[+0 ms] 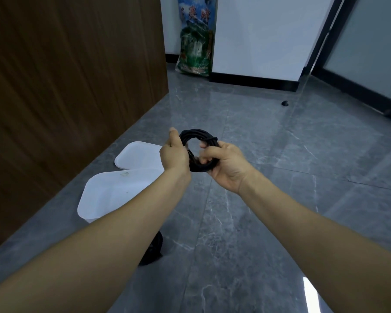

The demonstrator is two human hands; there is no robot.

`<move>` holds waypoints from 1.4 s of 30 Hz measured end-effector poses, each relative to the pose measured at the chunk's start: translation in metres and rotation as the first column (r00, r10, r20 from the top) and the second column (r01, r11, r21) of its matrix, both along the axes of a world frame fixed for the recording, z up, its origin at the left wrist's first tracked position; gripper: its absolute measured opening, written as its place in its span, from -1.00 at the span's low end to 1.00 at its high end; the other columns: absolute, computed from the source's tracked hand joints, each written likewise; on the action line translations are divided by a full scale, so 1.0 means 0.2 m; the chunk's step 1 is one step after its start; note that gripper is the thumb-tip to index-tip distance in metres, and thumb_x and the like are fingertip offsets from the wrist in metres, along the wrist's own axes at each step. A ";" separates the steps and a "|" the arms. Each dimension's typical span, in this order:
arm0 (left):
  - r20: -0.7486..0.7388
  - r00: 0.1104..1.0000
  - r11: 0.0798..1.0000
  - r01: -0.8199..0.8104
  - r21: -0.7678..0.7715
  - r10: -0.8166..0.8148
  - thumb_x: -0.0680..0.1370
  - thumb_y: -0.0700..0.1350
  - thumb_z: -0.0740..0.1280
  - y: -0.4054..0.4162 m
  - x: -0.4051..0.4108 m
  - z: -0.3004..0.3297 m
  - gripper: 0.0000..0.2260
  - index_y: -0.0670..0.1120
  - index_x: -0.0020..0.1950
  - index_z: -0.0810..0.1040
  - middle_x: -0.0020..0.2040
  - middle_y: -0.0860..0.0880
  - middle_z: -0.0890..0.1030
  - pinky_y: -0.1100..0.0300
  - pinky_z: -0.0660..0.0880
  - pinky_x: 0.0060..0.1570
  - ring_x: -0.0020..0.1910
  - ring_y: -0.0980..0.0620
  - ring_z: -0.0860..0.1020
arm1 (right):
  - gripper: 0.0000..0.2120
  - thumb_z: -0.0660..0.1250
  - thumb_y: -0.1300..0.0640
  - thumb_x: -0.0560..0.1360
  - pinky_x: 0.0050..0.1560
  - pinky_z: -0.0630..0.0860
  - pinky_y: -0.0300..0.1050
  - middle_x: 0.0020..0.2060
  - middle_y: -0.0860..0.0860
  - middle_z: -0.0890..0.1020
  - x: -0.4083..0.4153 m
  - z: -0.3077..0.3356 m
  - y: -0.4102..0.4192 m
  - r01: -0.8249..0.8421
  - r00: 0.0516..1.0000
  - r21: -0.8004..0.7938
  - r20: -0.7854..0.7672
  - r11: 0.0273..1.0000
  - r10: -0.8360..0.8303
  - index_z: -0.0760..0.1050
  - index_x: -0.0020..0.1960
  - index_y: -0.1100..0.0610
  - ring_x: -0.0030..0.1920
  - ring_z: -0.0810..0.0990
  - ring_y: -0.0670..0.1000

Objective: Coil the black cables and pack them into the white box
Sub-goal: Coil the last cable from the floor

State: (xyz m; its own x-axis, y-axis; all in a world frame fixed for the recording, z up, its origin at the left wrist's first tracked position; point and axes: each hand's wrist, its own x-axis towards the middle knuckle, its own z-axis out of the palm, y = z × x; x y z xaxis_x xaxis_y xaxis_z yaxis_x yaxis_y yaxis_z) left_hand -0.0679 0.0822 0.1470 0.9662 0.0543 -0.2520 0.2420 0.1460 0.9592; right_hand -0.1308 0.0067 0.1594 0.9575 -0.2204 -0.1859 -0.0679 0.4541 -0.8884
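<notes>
Black cable coil [199,150] gripped by left hand [174,154] and right hand [224,164], white box [113,195] below, lid [138,155] beside

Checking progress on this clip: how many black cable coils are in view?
2. One coil is held up between the left hand and right hand; another coil lies on the floor, mostly hidden under the left forearm. More may be hidden.

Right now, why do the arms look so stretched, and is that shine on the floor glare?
In the head view, the wide-angle lens stretches the forearms toward the lower corners and bows the wood panel. The glossy grey floor mirrors the wall, with a bright glare patch at lower right. The coiled black cable, left hand and right hand are fairly sharp; the printed sack is softer.
</notes>
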 end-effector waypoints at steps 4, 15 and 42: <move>0.046 0.998 1.000 -0.030 0.006 0.030 0.61 0.17 0.08 0.02 0.01 0.00 -0.56 -0.16 0.09 0.52 0.06 -0.18 0.59 0.03 0.45 0.13 0.12 -0.14 0.55 | -0.85 0.24 0.38 0.50 0.05 0.50 -0.05 -0.19 0.08 0.49 0.02 -0.02 -0.01 -0.042 0.992 -0.396 -0.123 0.917 -0.007 0.40 0.03 0.20 -0.11 0.53 0.06; 0.169 0.986 1.000 0.002 -0.015 0.001 0.56 0.27 0.08 0.07 0.06 -0.02 -0.52 -0.07 -0.33 0.39 -0.42 0.01 0.41 0.15 0.38 -0.20 -0.30 -0.01 0.42 | -0.78 0.33 0.18 0.52 -0.57 0.38 -0.36 -0.45 0.07 0.59 0.01 0.11 -0.07 -0.328 0.919 -0.698 -0.391 0.637 0.046 0.52 -0.28 0.23 -0.63 0.44 -0.17; -0.277 0.960 0.924 -0.151 -0.350 0.052 0.57 0.26 0.09 -0.03 -0.06 0.06 -0.49 -0.15 -0.31 0.34 -0.65 0.02 0.34 0.22 0.41 -0.38 -0.66 0.10 0.33 | -0.83 0.39 0.28 0.46 -0.03 0.60 -0.17 -0.33 0.14 0.60 0.03 0.00 -0.01 0.288 0.942 -0.334 -0.071 0.898 -0.328 0.54 -0.30 0.26 -0.26 0.60 0.04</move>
